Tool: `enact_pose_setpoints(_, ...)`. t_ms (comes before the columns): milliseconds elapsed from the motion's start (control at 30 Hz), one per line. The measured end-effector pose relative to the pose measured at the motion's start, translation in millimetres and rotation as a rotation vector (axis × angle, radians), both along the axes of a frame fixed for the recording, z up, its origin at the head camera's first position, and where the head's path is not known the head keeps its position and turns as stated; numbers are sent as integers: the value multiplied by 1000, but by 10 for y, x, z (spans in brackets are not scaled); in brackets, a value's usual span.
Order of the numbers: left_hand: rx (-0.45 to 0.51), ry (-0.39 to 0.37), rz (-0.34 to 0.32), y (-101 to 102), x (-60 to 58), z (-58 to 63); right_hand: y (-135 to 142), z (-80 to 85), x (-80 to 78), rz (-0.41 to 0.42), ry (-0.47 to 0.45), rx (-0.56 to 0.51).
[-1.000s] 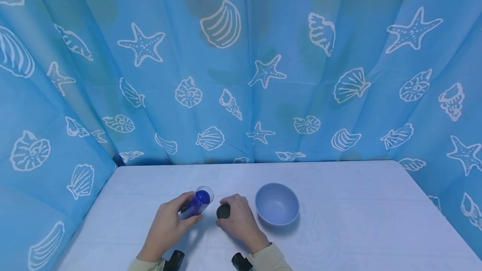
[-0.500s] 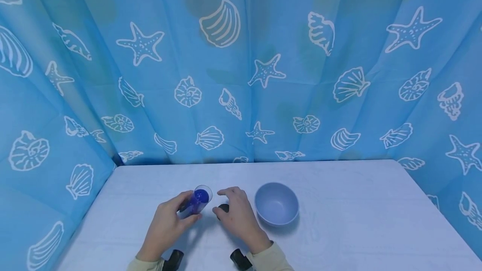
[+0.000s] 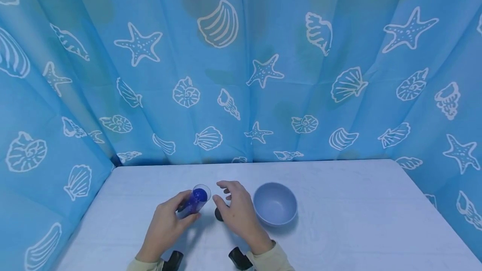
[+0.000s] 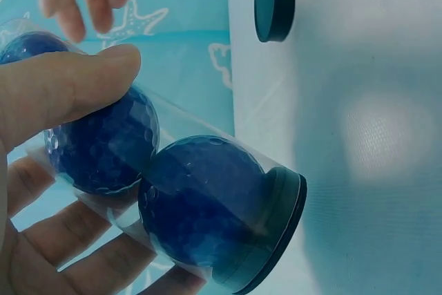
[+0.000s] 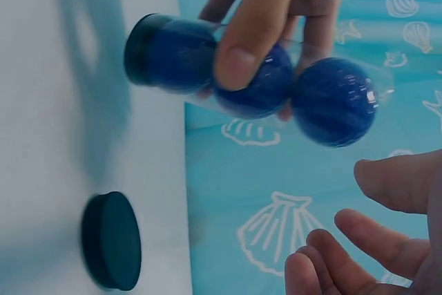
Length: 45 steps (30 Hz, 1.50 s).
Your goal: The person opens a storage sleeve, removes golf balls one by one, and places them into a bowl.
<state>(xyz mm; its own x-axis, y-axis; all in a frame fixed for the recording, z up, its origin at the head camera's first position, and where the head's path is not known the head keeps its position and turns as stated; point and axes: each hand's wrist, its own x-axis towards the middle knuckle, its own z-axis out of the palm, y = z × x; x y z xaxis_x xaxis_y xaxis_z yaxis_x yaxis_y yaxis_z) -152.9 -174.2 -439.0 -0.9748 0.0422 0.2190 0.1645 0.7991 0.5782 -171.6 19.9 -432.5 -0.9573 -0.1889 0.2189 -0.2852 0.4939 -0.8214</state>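
Note:
A clear tube (image 3: 194,202) holding 3 blue dimpled balls (image 5: 335,101) is gripped in my left hand (image 3: 167,225), tilted with its open end up and to the right. A dark cap (image 4: 266,233) closes its lower end. My thumb lies across the tube in the left wrist view, the fingers behind it. A second dark round cap (image 3: 219,214) lies on the table, partly behind my right hand (image 3: 239,216). That hand hovers beside the tube's mouth with its fingers loosely bent, holding nothing; in the right wrist view the cap (image 5: 114,241) stands apart from it.
A light blue-purple bowl (image 3: 275,204) stands just right of my right hand on the white-covered table (image 3: 350,204). A blue curtain (image 3: 286,108) with white shells and starfish hangs behind and at both sides.
My right hand has let go of the dark cap, leaving it on the table, and has moved up and away with fingers opened. The left hand still holds the tube nearly unmoved.

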Motion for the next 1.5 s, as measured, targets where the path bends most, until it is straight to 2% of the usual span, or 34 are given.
enact_pose_setpoints(233, 1, 22, -1, 1, 9, 3, 11, 92, 22, 21, -16, -86)
enact_pose_setpoints(600, -14, 39, 14, 24, -12, -4, 2, 137, 56, 6, 8, -127)
enact_pose_setpoints(833, -29, 90, 2, 40, 5, 3, -24, 134, 62, 5, -4, -163)
enact_pose_setpoints(1167, -48, 123, 14, 38, 7, -22, -44, 136, 80, 3, 5, -170)
enact_pose_setpoints(1500, -67, 114, 27, 52, 38, -7, -49, 131, 87, 35, -24, -160)
